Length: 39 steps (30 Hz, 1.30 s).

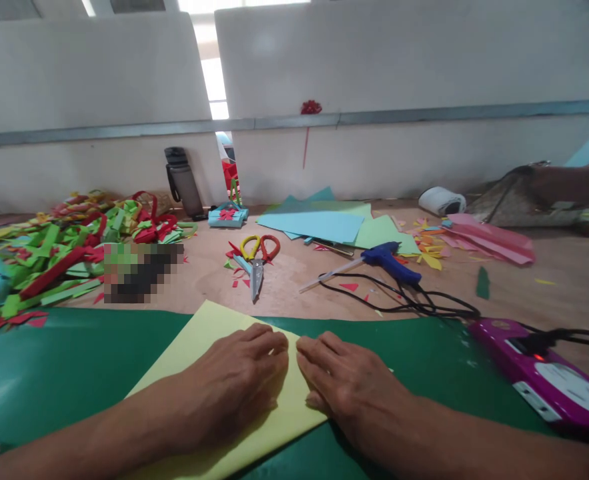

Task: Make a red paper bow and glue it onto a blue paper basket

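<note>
A yellow sheet of paper lies at an angle on the green mat, its right edge looking folded. My left hand rests on the middle of the paper, fingers together and curled a little, tips pointing right. On the paper's right edge, my right hand presses with its fingers together, tips pointing left toward my left hand. A narrow gap parts the two hands. The undersides of both hands are hidden.
Scissors lie ahead, with a blue glue gun and its cable to their right. A purple power strip sits at the right. Paper strips heap at the left; blue sheets and a bottle stand further back.
</note>
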Each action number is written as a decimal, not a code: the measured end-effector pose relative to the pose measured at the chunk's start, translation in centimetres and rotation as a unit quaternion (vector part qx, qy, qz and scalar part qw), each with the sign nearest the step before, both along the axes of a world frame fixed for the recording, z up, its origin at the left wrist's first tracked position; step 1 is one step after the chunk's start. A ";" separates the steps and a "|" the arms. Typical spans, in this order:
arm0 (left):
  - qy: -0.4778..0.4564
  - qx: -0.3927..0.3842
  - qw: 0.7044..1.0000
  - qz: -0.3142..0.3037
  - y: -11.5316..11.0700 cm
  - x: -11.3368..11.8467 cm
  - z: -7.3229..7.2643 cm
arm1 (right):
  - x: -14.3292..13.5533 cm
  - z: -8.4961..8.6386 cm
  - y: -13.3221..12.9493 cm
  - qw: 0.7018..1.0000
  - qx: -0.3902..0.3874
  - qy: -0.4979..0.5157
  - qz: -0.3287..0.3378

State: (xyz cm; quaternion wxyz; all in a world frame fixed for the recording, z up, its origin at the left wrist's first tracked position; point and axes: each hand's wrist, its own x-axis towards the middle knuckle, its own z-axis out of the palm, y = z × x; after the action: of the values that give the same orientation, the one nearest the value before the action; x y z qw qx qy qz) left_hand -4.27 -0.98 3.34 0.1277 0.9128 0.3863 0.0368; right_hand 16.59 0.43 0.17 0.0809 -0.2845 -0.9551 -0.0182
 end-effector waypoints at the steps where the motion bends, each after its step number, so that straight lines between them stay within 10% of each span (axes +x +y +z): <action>1: -0.006 0.004 1.000 -0.009 -0.1 -0.1 -0.3 | 0.1 -0.3 0.0 1.000 0.005 0.004 0.010; 9: 0.054 -0.049 0.997 -0.007 -1.5 -0.8 -0.6 | 0.7 -3.1 -0.2 0.999 0.052 0.008 -0.009; 16: 0.077 -0.090 0.993 0.022 -1.1 0.1 1.2 | 0.3 -1.0 -0.6 0.999 -0.014 -0.015 -0.028; 39: 0.054 -0.067 0.989 0.119 -1.2 1.9 -0.7 | 0.8 0.2 -1.4 0.991 -0.126 -0.023 -0.034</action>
State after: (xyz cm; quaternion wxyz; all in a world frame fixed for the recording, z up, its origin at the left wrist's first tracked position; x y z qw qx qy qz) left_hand -2.35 -2.16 2.62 0.1619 0.8503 0.5002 -0.0231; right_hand 17.43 -0.95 0.36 0.0218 -0.3238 -0.9413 0.0926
